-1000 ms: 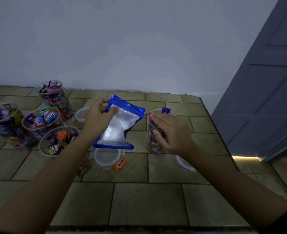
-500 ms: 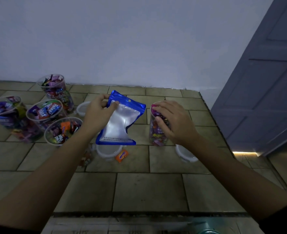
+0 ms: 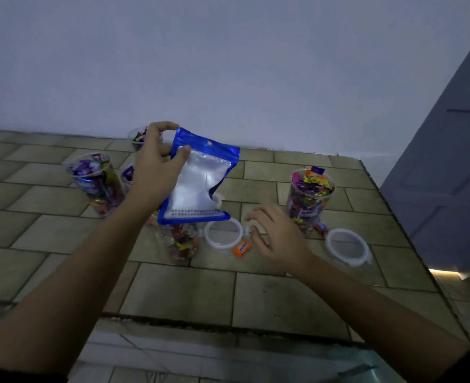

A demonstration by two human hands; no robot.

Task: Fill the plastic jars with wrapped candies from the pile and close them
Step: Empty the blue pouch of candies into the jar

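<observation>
the left hand (image 3: 156,172) is pinching the blue pouch (image 3: 200,183) by its top edge; the right hand (image 3: 275,239) is hanging loose-fingered beside a lid (image 3: 222,234) (orange candy (image 3: 241,247) just beside it), with the filled jar (image 3: 310,200) standing uncapped behind.

Scene dim, cool bluish cast overall. Visible source: warm bright strip (image 3: 446,272) under door (image 3: 449,175), right edge. Shadows faint, diffuse. Mild sheen on pouch (image 3: 198,183) silver face. Tile lines bow toward frame edges. Wrapper print in jar (image 3: 310,200) soft, noisy.
</observation>
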